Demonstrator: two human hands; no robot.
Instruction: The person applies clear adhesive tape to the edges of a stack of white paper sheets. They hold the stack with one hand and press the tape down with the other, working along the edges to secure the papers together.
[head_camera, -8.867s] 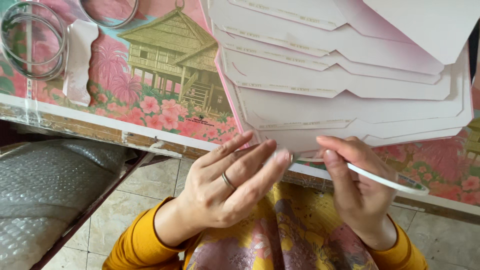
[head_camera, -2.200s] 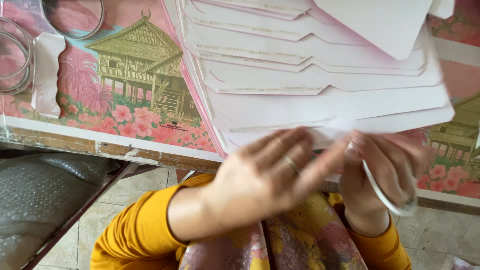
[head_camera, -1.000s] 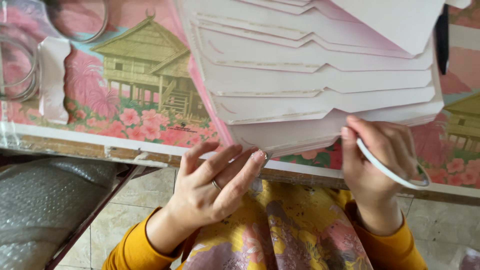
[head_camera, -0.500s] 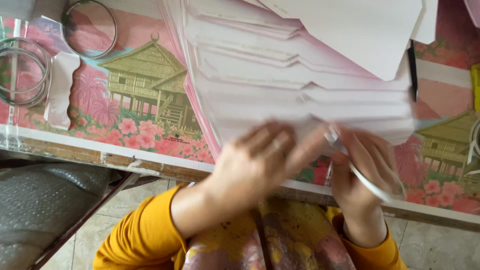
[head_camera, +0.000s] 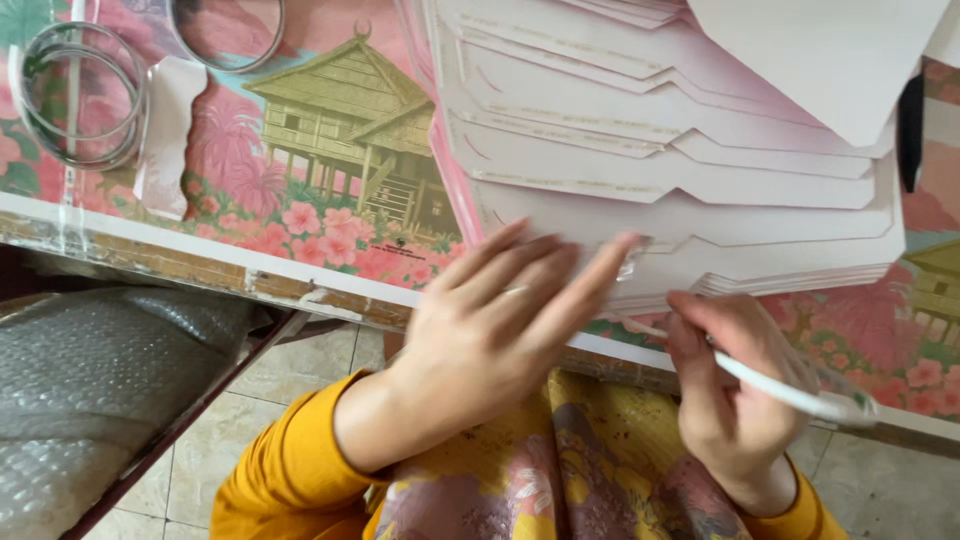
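Seated person at a worktop (head_camera: 150, 235) covered with a pink printed sheet showing a stilt house and flowers. Compared with the view half a second earlier, the left hand (head_camera: 480, 340) has drawn back toward the body and spread: it then lay over the near edge of the fanned stack of white card blanks (head_camera: 680, 200), whereas now its fingers (head_camera: 560, 270) are extended and apart, gripping nothing, their tips over the stack's near edge; motion blur leaves it unclear whether they touch the card. The change reads as one smoothing or pressing stroke along that edge being finished, with the hand lifting off. The right hand (head_camera: 730, 390) sits just below the stack's near edge, its fingers closed around a thin white strip (head_camera: 790, 392) that runs from under the stack's edge out to the right of the hand; a second earlier it held the same strip in a similar place. A small clear scrap (head_camera: 632, 262) lies on the stack's near edge, at the left fingertips. Well to the left of the stack lie clear tape rings (head_camera: 75, 105), and beside them a white paper scrap (head_camera: 170, 135).
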